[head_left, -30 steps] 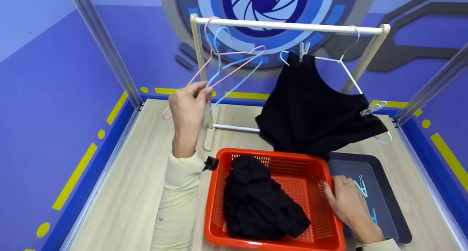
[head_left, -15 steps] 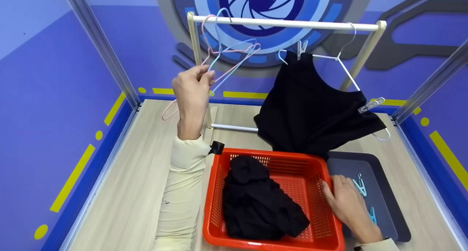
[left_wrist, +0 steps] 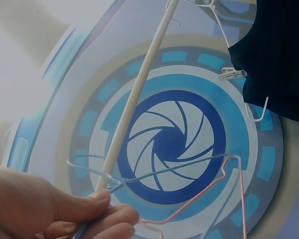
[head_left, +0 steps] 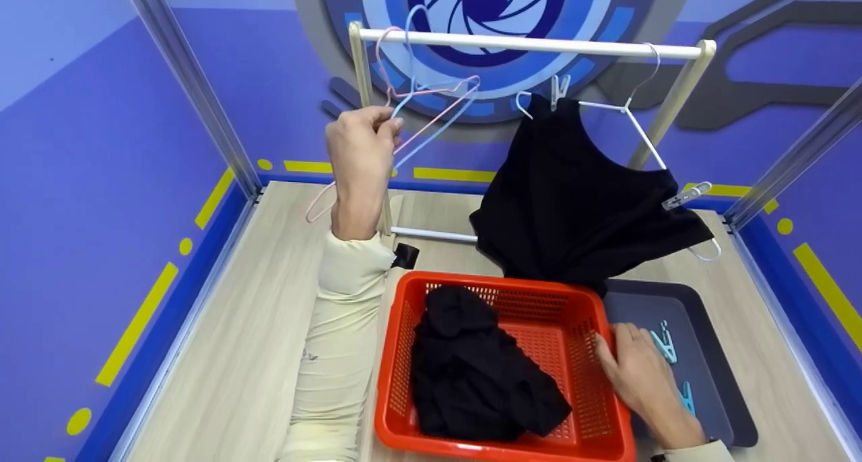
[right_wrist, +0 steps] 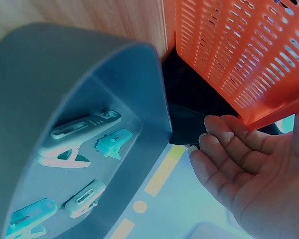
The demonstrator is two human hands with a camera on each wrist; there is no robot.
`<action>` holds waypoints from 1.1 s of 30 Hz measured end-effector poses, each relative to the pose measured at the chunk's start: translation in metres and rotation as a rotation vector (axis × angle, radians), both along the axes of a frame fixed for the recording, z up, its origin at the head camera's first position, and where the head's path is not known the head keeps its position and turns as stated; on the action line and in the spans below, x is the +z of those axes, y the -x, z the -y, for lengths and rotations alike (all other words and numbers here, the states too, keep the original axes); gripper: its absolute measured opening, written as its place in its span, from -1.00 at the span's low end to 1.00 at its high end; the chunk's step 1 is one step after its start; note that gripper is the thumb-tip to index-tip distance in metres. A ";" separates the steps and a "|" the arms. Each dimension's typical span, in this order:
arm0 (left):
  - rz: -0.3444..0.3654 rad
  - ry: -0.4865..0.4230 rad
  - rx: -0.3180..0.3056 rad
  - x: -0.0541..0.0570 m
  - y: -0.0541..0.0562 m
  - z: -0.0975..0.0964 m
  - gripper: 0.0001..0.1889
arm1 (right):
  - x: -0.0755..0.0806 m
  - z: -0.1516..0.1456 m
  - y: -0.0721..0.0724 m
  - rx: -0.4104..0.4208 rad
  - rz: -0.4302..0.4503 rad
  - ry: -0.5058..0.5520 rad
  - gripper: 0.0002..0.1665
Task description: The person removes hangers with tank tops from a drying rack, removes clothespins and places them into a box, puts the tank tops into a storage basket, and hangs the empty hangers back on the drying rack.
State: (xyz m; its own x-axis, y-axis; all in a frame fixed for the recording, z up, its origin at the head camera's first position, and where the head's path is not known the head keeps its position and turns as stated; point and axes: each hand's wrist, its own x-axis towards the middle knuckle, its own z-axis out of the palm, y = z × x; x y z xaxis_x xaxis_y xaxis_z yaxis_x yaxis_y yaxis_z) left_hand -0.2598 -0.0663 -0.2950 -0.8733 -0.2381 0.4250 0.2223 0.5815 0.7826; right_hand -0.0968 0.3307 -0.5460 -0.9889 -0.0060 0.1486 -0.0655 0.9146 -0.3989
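Note:
My left hand (head_left: pixel 363 152) pinches a light blue clothes hanger (left_wrist: pixel 174 168) below its neck, between thumb and fingers. Its hook stands over the white rail of a small clothes rack (head_left: pixel 471 40); whether it rests there I cannot tell. Close beside it, a pink clothes hanger (head_left: pixel 431 93) hangs from the same rail. At the rail's right end, a white hanger (head_left: pixel 646 141) carries a black garment (head_left: pixel 572 186), fixed by clothes pegs (head_left: pixel 687 196). My right hand (head_left: pixel 640 374) rests at the right rim of a red basket (head_left: pixel 505 281), fingers loosely bent.
Inside the basket lies bunched black cloth (head_left: pixel 478 374). A dark grey tray (head_left: pixel 707 354) sits right of it, holding several pegs, such as a turquoise clothes peg (right_wrist: pixel 114 143). Blue-purple walls (head_left: pixel 101 179) enclose the wooden tabletop (head_left: pixel 229 327).
My left hand has risen and moved slightly right with the blue hanger, so its hook went from below the rail to above it. The right hand has kept its place.

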 end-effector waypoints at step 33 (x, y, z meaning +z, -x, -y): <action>-0.233 -0.077 -0.001 -0.063 -0.095 0.000 -0.76 | 0.001 0.000 0.000 -0.003 -0.025 0.026 -0.55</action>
State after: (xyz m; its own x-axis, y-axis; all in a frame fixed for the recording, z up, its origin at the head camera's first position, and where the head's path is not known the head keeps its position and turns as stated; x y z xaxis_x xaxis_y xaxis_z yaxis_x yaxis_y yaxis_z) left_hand -0.1649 -0.0666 -0.3575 -0.7543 -0.2769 0.5954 0.4024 0.5215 0.7524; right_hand -0.0971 0.3306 -0.5449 -0.9849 0.0007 0.1729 -0.0733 0.9040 -0.4212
